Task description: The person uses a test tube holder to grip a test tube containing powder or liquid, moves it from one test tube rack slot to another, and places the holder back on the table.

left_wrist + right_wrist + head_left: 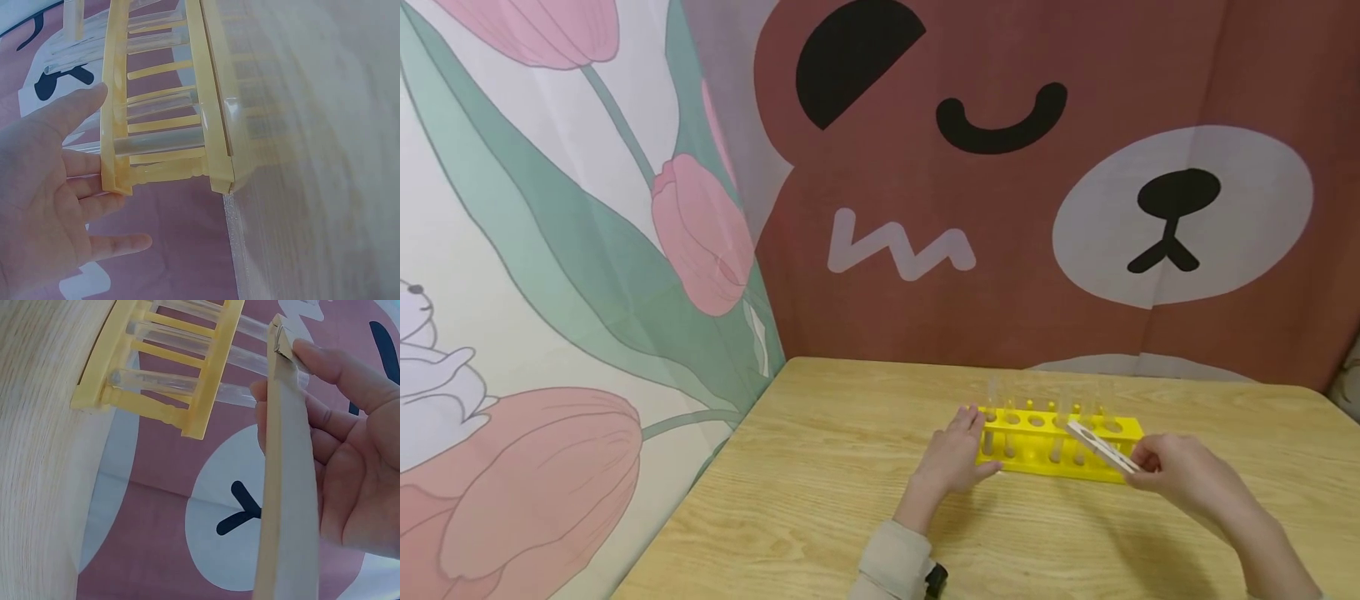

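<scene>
A yellow test tube rack [1032,429] stands upright on the table with several clear test tubes [1056,450] in it. At its left end is my left hand [951,458], fingers mostly straight and touching the top plate; the thumb points along the front. In the left wrist view the palm of the left hand [37,194] faces the rack's end [115,169]. Between thumb and fingers my right hand [1195,475] pinches a wooden test tube clamp [1108,455]. The clamp points left across the rack's right part; whether it touches a tube I cannot tell. A metal spring [284,345] shows on it.
Light wood-grain tabletop [790,508] lies under the rack and reaches a back edge close behind it. A curtain with a brown bear print [887,317] hangs behind, and a tulip-print cloth [587,250] covers the left side.
</scene>
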The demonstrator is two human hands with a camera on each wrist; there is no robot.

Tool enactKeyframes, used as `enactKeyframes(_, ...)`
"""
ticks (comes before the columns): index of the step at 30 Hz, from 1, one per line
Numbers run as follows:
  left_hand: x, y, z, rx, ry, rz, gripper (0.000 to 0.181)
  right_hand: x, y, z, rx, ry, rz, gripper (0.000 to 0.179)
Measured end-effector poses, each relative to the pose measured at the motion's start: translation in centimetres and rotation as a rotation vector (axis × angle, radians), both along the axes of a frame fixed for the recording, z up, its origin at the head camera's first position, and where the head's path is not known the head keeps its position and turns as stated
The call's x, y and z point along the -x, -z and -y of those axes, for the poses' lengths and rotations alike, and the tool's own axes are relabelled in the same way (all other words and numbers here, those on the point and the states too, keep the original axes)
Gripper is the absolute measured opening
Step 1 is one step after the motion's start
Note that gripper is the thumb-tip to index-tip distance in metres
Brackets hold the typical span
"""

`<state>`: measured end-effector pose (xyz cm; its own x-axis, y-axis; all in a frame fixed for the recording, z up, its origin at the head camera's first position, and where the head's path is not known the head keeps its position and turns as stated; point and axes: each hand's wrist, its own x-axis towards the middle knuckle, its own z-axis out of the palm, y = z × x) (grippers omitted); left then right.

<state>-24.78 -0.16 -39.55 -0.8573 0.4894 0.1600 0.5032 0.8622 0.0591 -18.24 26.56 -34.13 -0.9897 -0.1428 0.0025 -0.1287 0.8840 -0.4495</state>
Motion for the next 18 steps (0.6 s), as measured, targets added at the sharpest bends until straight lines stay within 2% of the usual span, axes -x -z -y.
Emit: enactKeyframes(18, 0.1, -0.07, -0.06, 0.022, -0.002, -0.001, 0.074, -0.07, 0.25, -0.08, -0.009, -0.002, 0.015, 0.012)
